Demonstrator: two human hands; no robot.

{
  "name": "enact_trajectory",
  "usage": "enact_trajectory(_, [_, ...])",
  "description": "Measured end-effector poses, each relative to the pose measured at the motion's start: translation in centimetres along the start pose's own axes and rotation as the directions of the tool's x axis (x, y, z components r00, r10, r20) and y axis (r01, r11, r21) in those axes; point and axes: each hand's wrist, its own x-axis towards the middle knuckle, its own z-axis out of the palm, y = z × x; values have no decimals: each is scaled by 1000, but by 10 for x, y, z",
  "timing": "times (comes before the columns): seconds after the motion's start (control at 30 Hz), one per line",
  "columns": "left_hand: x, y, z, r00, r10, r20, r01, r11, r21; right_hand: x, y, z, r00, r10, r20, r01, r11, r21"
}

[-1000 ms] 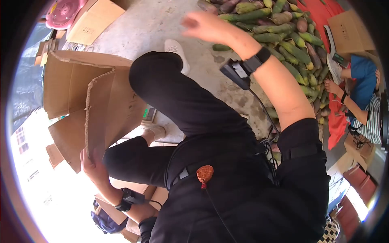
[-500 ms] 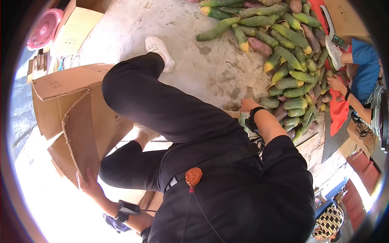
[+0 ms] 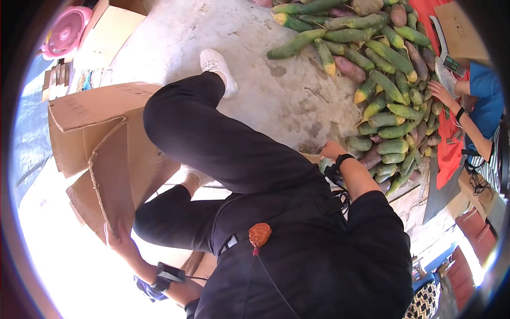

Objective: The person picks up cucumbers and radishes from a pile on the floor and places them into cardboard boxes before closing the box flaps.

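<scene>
My left hand (image 3: 119,239) is closed on the edge of a flap of an open cardboard box (image 3: 114,175) at the left, beside my bent knee. My right hand (image 3: 332,150) is closed, with curled fingers, just past my thigh at the near edge of a heap of long green radishes (image 3: 393,146). Beneath it shows a pale greenish thing (image 3: 323,164), partly hidden by my wrist and leg; I cannot make out what it is. Some roots in the heap are reddish-purple, such as one root (image 3: 350,69) at its left side.
Another person's hand (image 3: 442,94) reaches to the heap's far right side, near a scale display (image 3: 451,65) and red cloth (image 3: 449,159). A tall carton (image 3: 112,32) and a pink fan (image 3: 66,33) stand at upper left. My white shoe (image 3: 219,72) rests on the concrete floor (image 3: 255,101).
The view has shifted slightly, so most things sit a little further right. The other person's hand has moved up along the heap's edge. My left hand stays on the box flap.
</scene>
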Motion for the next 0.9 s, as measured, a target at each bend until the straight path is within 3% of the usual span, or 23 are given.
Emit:
enact_trajectory(0.07, [-2,3,1,1000,19,-24,-19,1000,-8,-12,-6,-22,998,-34,56,32,999,33])
enact_trajectory(0.17, [-2,3,-1,1000,23,18,-23,1000,15,-21,-15,-51,986,-156,-58,160,984,77])
enact_trajectory(0.23, [-2,11,1,997,73,5,-73,997,21,-33,-21,-69,850,-384,-361,423,906,33])
enact_trajectory(0.27, [-3,16,3,995,97,-14,-97,995,13,-35,-26,-82,840,-404,-363,440,898,18])
enact_trajectory(0.33, [-4,26,5,995,75,-72,-75,997,2,-44,-43,-104,721,-423,-549,600,776,192])
enact_trajectory(0.4, [-3,35,2,996,80,-44,-76,995,70,-108,-92,-136,603,-411,-684,685,706,179])
enact_trajectory(0.47, [-2,39,0,995,77,-65,-72,995,76,-136,-122,-160,461,-469,-754,861,440,254])
enact_trajectory(0.53, [-3,42,0,998,33,-59,-33,999,0,-195,-162,-178,390,-470,-792,921,206,331])
enact_trajectory(0.57, [-3,37,2,996,49,-80,-51,999,-19,-221,-180,-185,293,-489,-821,955,107,277])
enact_trajectory(0.67, [-4,38,2,993,73,-92,-77,996,-47,-289,-232,-193,68,-490,-869,971,-170,171])
enact_trajectory(0.73, [-5,35,0,992,91,-88,-95,994,-52,-332,-264,-183,-30,-534,-845,920,-345,185])
enact_trajectory(0.77, [-5,33,0,990,112,-82,-116,992,-40,-349,-279,-176,-28,-540,-841,902,-376,211])
enact_trajectory(0.8, [-6,31,1,991,109,-82,-114,992,-56,-353,-295,-171,-159,-552,-819,902,-419,108])
enact_trajectory(0.83, [-6,30,1,989,119,-83,-123,991,-42,-364,-323,-162,-230,-673,-703,671,-633,386])
enact_trajectory(0.9, [-8,29,5,986,144,-89,-146,989,-26,-384,-357,-138,-233,-644,-729,734,-608,303])
